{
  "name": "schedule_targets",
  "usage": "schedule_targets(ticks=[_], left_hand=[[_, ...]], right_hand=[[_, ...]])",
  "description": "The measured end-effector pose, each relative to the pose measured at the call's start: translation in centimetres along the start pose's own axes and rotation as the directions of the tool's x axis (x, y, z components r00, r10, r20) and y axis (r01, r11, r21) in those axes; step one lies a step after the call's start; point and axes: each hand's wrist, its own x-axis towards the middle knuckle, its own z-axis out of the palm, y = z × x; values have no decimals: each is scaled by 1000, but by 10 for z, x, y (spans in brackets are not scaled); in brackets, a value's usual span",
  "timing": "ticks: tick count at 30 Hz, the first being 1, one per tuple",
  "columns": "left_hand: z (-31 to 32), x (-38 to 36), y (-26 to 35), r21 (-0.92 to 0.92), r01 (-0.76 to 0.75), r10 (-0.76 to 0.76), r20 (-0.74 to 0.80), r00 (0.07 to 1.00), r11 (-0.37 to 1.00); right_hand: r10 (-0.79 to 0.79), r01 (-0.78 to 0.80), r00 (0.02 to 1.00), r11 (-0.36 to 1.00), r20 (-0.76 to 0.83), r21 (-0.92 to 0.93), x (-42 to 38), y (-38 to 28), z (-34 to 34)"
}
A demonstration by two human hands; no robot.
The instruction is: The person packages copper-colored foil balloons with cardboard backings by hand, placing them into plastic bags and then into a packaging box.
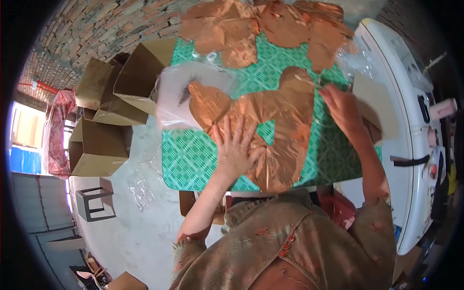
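Note:
A shiny copper-coloured foil balloon (292, 125), flat and wrinkled, lies on the green patterned tablecloth (186, 162). It has rounded lobes and a gap near its middle. My left hand (235, 149) rests on its lower left part, palm down with fingers spread. Beside its upper right edge, my right hand (342, 108) is raised with the fingertips pinched together. Whatever is between those fingertips is too small to make out. A translucent plastic bag (174, 99) lies to the left, partly under the balloon's left lobe.
More flat copper foil pieces (282, 26) cover the table's far edge. Clear plastic wrapping (355, 60) is at the far right. A white sewing machine-like body (401, 96) stands along the right side. Open cardboard boxes (99, 147) and a grey stool (92, 199) are on the left floor.

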Motion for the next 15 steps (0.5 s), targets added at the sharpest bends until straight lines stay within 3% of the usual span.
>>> schedule_targets(ticks=[4, 8, 10, 11, 13, 15], left_hand=[[3, 0, 2, 32, 19, -19, 0, 1000, 999], [-8, 8, 16, -9, -6, 5, -35, 999, 1000], [-7, 15, 29, -29, -67, 66, -34, 997, 997], [-5, 18, 36, -43, -101, 101, -13, 995, 994], [7, 20, 46, -29, -172, 173, 40, 984, 985], [11, 22, 50, -46, -205, 208, 68, 976, 978]], right_hand=[[347, -350, 937, 935, 48, 59, -109, -26, -86], [601, -593, 799, 795, 32, -125, -226, 10, -107], [648, -535, 757, 688, 84, -489, -271, 27, -97], [779, -555, 600, 568, 180, -608, -286, 25, -99], [713, -457, 698, 518, 69, -723, -320, 14, -86], [523, -370, 851, 530, -49, -763, -340, 26, -70]])
